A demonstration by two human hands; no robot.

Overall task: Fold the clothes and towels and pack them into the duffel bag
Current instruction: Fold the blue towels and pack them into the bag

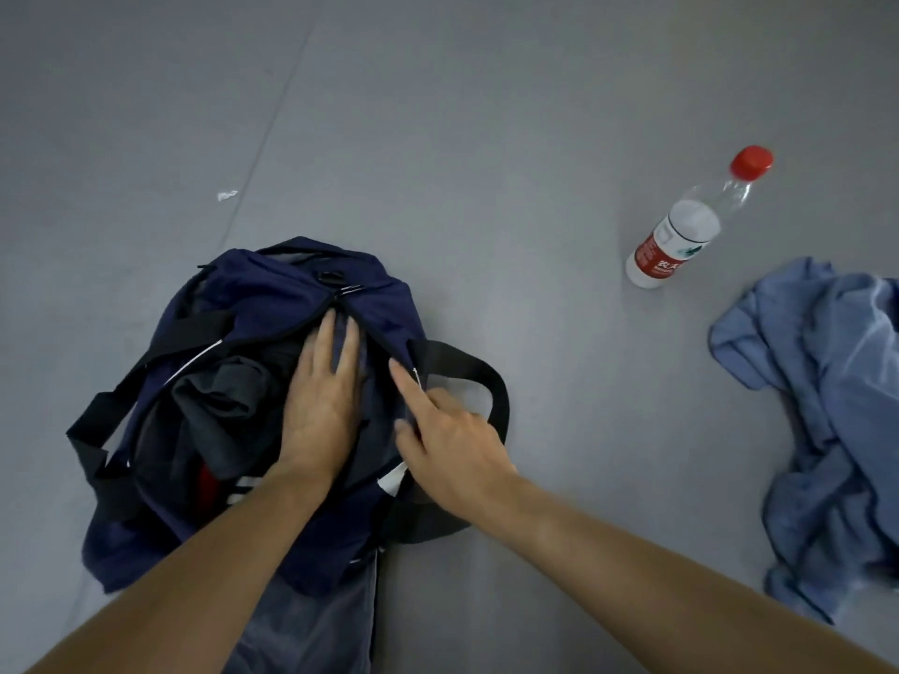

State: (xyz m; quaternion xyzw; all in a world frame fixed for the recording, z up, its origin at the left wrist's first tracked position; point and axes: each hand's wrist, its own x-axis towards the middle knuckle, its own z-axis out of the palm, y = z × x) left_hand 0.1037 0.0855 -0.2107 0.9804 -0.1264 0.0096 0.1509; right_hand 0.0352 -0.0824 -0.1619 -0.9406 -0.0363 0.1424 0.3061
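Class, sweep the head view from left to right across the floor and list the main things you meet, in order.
Order: navy duffel bag → red-capped water bottle → crumpled blue garment. The left hand and right hand overlap the bag, so they are left out.

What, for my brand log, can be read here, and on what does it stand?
"农夫": white characters on the red label of the bottle; the rest curves out of sight.
Small print under those characters: too blurred to read.
White tag on the bag: no text shows.
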